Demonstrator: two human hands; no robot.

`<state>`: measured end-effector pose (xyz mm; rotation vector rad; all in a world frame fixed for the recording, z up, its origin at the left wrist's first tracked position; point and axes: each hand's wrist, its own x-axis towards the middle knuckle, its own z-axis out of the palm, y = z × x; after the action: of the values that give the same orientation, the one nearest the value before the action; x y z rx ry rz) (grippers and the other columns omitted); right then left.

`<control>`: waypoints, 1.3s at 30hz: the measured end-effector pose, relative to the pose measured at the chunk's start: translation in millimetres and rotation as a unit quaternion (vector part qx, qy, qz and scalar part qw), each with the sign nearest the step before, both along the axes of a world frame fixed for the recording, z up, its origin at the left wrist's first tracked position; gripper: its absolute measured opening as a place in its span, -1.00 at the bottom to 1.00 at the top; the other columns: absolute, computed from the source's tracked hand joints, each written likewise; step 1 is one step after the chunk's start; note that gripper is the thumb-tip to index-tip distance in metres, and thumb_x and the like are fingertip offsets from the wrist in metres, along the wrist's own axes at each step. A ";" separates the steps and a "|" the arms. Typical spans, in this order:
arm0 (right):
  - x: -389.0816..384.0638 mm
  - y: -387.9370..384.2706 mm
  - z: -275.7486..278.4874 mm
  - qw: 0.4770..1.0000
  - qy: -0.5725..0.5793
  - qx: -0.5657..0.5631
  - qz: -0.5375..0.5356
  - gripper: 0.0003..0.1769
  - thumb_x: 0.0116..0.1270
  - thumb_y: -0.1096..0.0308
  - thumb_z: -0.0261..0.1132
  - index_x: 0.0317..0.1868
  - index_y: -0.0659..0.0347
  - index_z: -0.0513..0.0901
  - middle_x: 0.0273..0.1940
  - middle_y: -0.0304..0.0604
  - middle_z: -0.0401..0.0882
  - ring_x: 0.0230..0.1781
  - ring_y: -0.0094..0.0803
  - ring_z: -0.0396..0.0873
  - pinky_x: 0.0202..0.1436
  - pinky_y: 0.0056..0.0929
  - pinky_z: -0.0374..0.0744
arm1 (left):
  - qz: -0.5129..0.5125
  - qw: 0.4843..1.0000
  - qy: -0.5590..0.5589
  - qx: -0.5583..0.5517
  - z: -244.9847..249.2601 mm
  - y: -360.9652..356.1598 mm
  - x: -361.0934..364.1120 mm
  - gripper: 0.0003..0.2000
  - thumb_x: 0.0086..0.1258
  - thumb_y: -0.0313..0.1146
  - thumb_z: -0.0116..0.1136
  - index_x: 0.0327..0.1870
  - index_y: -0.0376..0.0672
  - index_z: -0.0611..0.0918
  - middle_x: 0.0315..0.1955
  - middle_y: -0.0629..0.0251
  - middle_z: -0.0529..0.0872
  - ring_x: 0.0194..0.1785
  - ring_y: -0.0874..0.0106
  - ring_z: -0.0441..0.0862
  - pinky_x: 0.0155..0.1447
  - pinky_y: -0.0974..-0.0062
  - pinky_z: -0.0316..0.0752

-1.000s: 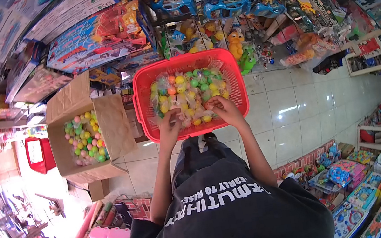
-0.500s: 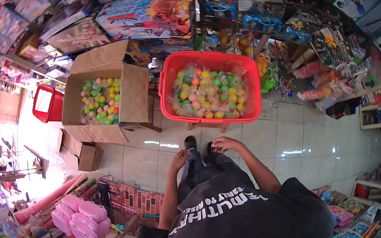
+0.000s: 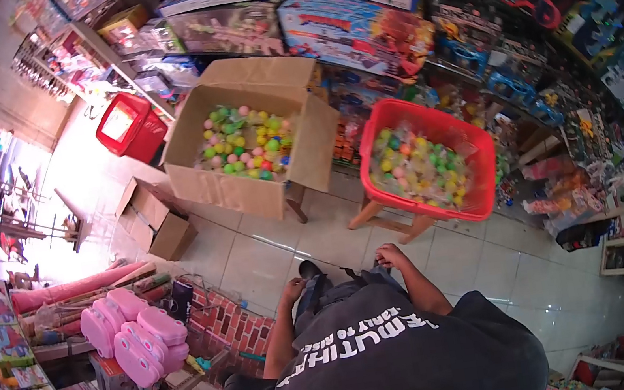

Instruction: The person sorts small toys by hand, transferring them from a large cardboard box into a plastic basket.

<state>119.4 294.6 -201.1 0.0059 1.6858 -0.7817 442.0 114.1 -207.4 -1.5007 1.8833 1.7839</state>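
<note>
My left hand [image 3: 292, 290] hangs low beside my left leg, its fingers curled; whether anything is in them is too small to tell. In front of my right leg is my right hand [image 3: 391, 256], fingers bent, their contents unclear. Ahead of me a cardboard box [image 3: 227, 188] with raised flaps contains colourful balls [image 3: 248, 142]. The red basket [image 3: 442, 211] at the right stands on a wooden stool [image 3: 367, 212] and holds balls in clear plastic wrapping [image 3: 420, 168]. Neither hand touches the box or basket.
A red bin [image 3: 131, 130] and a small open carton [image 3: 154, 221] stand on the tiled floor [image 3: 258, 265] at the left. Pink cases [image 3: 140, 335] are at the lower left. Boxed toys [image 3: 353, 33] fill the shelves ahead, with more goods along the right.
The view has turned left, so the box and basket appear farther right and tilted. Both hands are still low by the legs. The stool under the basket shows more.
</note>
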 end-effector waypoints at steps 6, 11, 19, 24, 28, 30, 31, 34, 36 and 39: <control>35.5 -95.3 38.3 0.991 -0.027 -0.054 0.119 -0.71 0.22 0.08 0.19 -0.17 0.07 0.51 -0.30 -0.32 0.56 -0.35 -0.54 0.54 -0.32 -0.49 0.50 | 0.210 0.971 0.020 0.112 33.2 -63.0 33.6 -0.63 0.25 -0.06 0.08 -0.07 -0.14 0.53 -0.34 0.33 0.62 -0.34 0.54 0.49 -0.31 0.55 0.39; 57.4 -179.1 88.2 0.931 -0.012 -0.079 0.357 -0.60 0.26 -0.02 0.13 -0.07 0.10 0.51 -0.19 -0.31 0.57 -0.15 -0.52 0.53 -0.16 -0.49 0.48 | 0.218 0.971 0.061 0.080 56.4 -92.7 40.3 -0.67 0.30 -0.11 0.03 -0.04 -0.11 0.51 -0.26 0.35 0.62 -0.26 0.54 0.50 -0.25 0.55 0.40; 88.6 -270.7 225.2 0.880 -0.053 -0.268 0.389 -0.66 0.33 0.08 0.11 -0.07 0.13 0.52 -0.20 -0.30 0.55 -0.19 -0.58 0.49 -0.13 -0.56 0.46 | 0.200 0.962 0.184 -0.040 132.4 -138.4 17.2 -0.70 0.35 -0.23 -0.01 -0.01 -0.23 0.49 -0.24 0.30 0.62 -0.22 0.53 0.52 -0.14 0.56 0.40; 84.1 -335.1 263.0 0.868 -0.033 -0.386 0.311 -0.73 0.35 0.21 0.09 -0.06 0.19 0.50 -0.24 -0.28 0.56 -0.21 -0.59 0.50 -0.15 -0.56 0.47 | 0.212 0.935 0.266 -0.103 190.0 -192.5 1.5 -0.77 0.35 -0.36 -0.01 -0.04 -0.26 0.50 -0.25 0.29 0.62 -0.24 0.53 0.52 -0.16 0.62 0.40; 70.6 -396.0 245.2 0.891 -0.019 -0.398 0.218 -0.83 0.35 0.27 0.09 -0.21 0.18 0.49 -0.28 -0.31 0.55 -0.28 -0.57 0.50 -0.23 -0.57 0.46 | 0.221 0.923 0.257 -0.181 236.6 -248.0 -17.0 -0.79 0.35 -0.40 -0.02 -0.07 -0.28 0.52 -0.29 0.27 0.63 -0.29 0.52 0.53 -0.19 0.63 0.41; 64.1 -429.0 219.8 0.905 -0.011 -0.385 0.181 -0.82 0.33 0.26 0.11 -0.28 0.21 0.47 -0.32 -0.31 0.54 -0.31 -0.56 0.50 -0.25 -0.57 0.46 | 0.180 0.906 0.249 -0.290 253.3 -281.6 -27.4 -0.81 0.38 -0.39 -0.04 -0.11 -0.28 0.54 -0.34 0.31 0.65 -0.26 0.55 0.57 -0.14 0.62 0.42; 59.4 -444.7 204.8 0.899 0.065 -0.363 0.237 -0.79 0.31 0.24 0.14 -0.25 0.24 0.48 -0.32 -0.27 0.55 -0.30 -0.55 0.51 -0.23 -0.56 0.46 | 0.139 0.909 0.217 -0.328 263.8 -300.4 -29.6 -0.82 0.37 -0.42 -0.04 -0.13 -0.29 0.54 -0.35 0.26 0.66 -0.24 0.52 0.59 -0.13 0.58 0.43; 50.6 -472.3 178.9 0.865 0.192 -0.328 0.329 -0.69 0.25 0.21 0.20 -0.20 0.32 0.49 -0.32 -0.16 0.56 -0.32 -0.47 0.52 -0.21 -0.50 0.48 | 0.094 0.877 0.218 -0.417 282.0 -354.8 -44.6 -0.81 0.29 -0.47 -0.01 -0.10 -0.23 0.52 -0.33 0.13 0.63 -0.30 0.35 0.60 -0.18 0.46 0.45; 52.0 -491.9 145.4 0.830 0.204 -0.346 0.387 -0.66 0.23 0.20 0.22 -0.16 0.32 0.49 -0.32 -0.11 0.55 -0.31 -0.42 0.54 -0.18 -0.47 0.48 | 0.073 0.890 0.199 -0.404 297.1 -381.3 -60.0 -0.81 0.28 -0.47 -0.02 -0.10 -0.21 0.52 -0.33 0.11 0.62 -0.28 0.27 0.60 -0.17 0.42 0.45; 56.5 -517.1 130.4 0.832 0.192 -0.304 0.422 -0.54 0.15 0.13 0.24 -0.04 0.28 0.46 -0.21 0.00 0.54 -0.16 -0.23 0.53 -0.09 -0.36 0.46 | 0.004 0.899 0.174 -0.403 289.7 -414.0 -78.0 -0.80 0.27 -0.45 -0.06 -0.11 -0.20 0.51 -0.30 0.07 0.60 -0.24 0.14 0.58 -0.14 0.32 0.45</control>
<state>175.9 -222.5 -70.7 -1.3317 1.4935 -0.6038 364.0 -300.0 82.3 -1.4190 3.0553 1.3830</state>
